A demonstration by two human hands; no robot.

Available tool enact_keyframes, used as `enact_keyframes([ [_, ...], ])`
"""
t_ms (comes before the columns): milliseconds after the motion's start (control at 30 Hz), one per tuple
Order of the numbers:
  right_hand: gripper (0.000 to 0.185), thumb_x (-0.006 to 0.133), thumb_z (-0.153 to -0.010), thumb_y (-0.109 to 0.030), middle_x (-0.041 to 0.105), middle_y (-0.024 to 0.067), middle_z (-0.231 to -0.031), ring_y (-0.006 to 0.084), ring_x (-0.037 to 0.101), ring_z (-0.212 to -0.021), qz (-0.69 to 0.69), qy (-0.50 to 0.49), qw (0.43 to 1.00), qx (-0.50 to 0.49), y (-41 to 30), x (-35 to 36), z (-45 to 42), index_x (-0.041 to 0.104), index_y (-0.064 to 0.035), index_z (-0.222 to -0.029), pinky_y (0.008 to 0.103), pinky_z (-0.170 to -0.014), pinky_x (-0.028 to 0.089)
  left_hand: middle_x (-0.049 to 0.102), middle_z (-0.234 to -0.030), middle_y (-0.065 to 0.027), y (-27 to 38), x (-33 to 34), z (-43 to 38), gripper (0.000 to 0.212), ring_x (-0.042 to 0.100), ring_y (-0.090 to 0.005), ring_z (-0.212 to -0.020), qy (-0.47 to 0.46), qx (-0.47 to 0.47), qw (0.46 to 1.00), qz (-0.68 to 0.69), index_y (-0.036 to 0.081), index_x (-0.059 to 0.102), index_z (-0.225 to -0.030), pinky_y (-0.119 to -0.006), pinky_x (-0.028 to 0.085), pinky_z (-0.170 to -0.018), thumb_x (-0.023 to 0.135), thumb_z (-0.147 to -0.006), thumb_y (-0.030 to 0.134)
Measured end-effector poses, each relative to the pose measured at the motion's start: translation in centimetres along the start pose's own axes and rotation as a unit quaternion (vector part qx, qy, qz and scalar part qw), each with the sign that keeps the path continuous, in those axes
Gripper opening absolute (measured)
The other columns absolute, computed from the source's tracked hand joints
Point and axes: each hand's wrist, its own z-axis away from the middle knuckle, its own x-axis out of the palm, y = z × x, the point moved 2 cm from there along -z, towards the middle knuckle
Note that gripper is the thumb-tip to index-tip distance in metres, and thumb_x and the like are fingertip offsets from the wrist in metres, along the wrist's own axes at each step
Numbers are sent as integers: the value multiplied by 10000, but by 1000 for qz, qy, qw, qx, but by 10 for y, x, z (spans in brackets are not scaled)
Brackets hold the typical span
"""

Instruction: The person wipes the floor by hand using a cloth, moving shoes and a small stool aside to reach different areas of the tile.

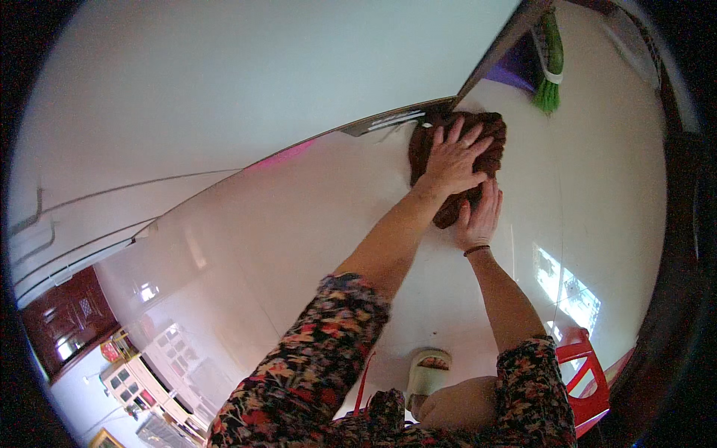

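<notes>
A dark brown cloth (417, 148), bunched and folded, lies on the pale glossy floor tiles (313, 218) by a corner of a white upright surface (269, 67). Fingers spread wide, my left hand (456, 159) presses flat on top of it; a ring shows on one finger. Just below, my right hand (480, 221) touches the cloth's near end with straight fingers held close together and the thumb apart. Its fingertips reach up by the left thumb. Neither hand visibly grips the cloth. Both arms stretch forward in floral sleeves, and a dark band circles the right wrist.
Beyond the corner stand a green-bristled broom (549, 98) and a purple dustpan (512, 70). A red plastic stool (582, 386) is close by my right arm. Below me is a foot in a pale slipper (428, 367). Far left are a dark door (73, 319) and a light cabinet (131, 383).
</notes>
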Motion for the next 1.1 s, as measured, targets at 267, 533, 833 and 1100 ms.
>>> enact_keyframes([
  [267, 372, 341, -822, -261, 342, 93, -1235, 273, 251, -1186, 56, -13, 997, -44, 6, -1, -2, 372, -71, -1139, 438, -985, 128, 349, -1244, -38, -68, -34, 76, 654, 247, -287, -1176, 14, 32, 998, -52, 231, 424, -1156, -547, 187, -900, 599, -578, 481],
  [533, 375, 398, -799, -239, 365, 91, -1219, 283, 277, -1169, 6, 5, 1000, -21, 9, -5, -6, 380, -61, -1129, 457, -971, 155, 316, -1250, -81, -127, -51, 273, 665, 206, -308, -1187, 155, -278, 929, -187, 169, 373, -1201, -510, 123, -939, 571, -605, 386],
  [833, 397, 435, -791, -272, 384, 109, -1204, 293, 300, -1150, -35, 19, 996, -78, 18, -8, -10, 395, -64, -1126, 455, -961, 168, 106, -1334, -96, 26, 8, 198, 780, 72, -356, -1206, -69, -332, 940, -48, 200, 199, -1280, -577, 95, -915, 579, -647, 450],
  [1100, 527, 542, -683, -321, 274, 117, -1265, 298, 238, -1180, -123, -472, 844, -222, -131, -12, 89, 408, -111, -1148, 542, -939, 114, 107, -1336, -109, 21, -12, 313, 742, 139, -349, -1196, -112, -469, 876, 10, 147, 157, -1287, -533, 160, -917, 575, -704, 337],
])
